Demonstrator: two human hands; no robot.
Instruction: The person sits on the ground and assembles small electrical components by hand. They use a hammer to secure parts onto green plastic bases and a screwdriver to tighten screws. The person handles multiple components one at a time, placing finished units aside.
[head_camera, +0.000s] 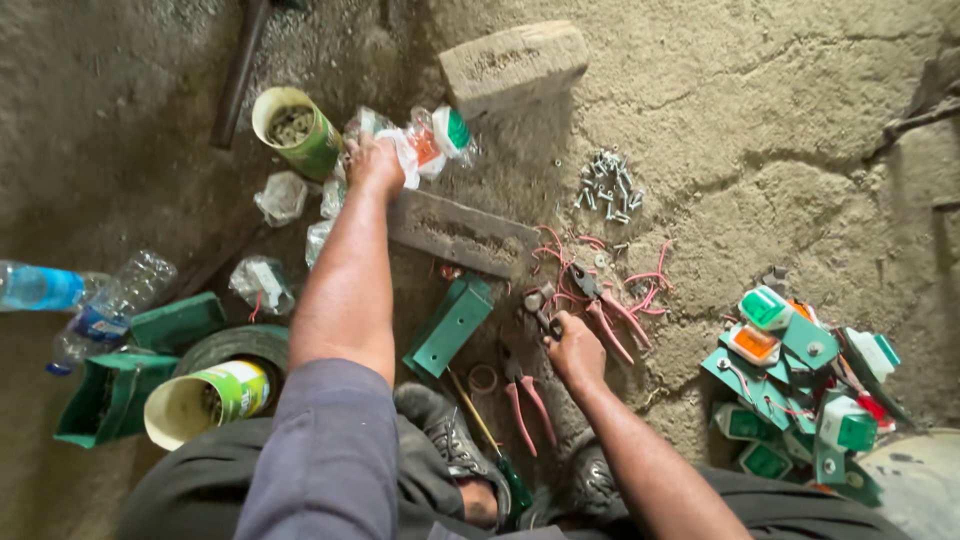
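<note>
Fingers of the left hand (373, 160) clutch a clear plastic bag (425, 145) beside the green can (296, 130) on the floor (780, 150); the right hand (573, 348) closes on a small metal piece (540, 305) near red-handled pliers (605, 312).

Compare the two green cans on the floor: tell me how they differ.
The far can stands nearly upright by the left hand and holds small metal pieces. The near can lies tipped on its side beside the person's knee, its pale inside facing the camera and mostly empty-looking. The near can looks larger, being closer. Both are open-topped, with green wrapping.
</note>
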